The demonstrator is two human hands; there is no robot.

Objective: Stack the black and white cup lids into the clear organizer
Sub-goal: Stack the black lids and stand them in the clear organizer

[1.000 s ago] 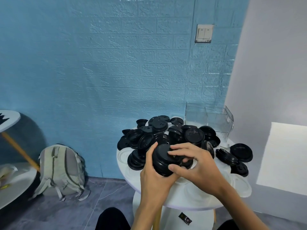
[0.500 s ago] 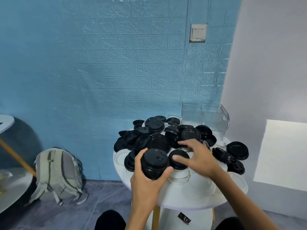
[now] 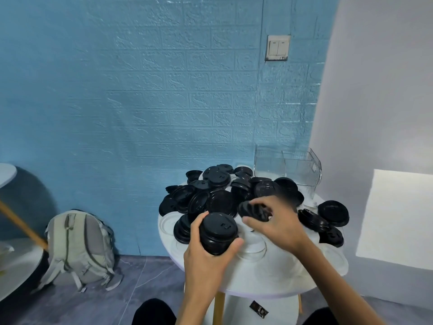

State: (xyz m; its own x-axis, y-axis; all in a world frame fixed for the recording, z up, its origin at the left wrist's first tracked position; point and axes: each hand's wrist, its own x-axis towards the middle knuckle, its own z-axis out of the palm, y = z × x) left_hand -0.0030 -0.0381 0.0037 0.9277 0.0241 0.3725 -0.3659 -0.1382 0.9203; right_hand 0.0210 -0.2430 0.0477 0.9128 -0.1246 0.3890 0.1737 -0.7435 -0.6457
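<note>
- Several nested black lids (image 3: 219, 235) sit clamped in the left hand (image 3: 206, 259).
- Right hand (image 3: 278, 225) pinches another lid (image 3: 254, 210).
- Light, thin, slippery plastic, I'd say; best held by rims.

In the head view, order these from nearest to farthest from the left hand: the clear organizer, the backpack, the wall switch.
From the left hand:
1. Backpack, on the floor to the left.
2. Clear organizer, at the table's far right edge; too close to the backpack to rank surely.
3. Wall switch, high on the blue wall, plainly farthest.

two hands (image 3: 206, 259), one clear organizer (image 3: 287, 170), one backpack (image 3: 79, 247), black lids (image 3: 220, 200) (too heaped to count)
</note>
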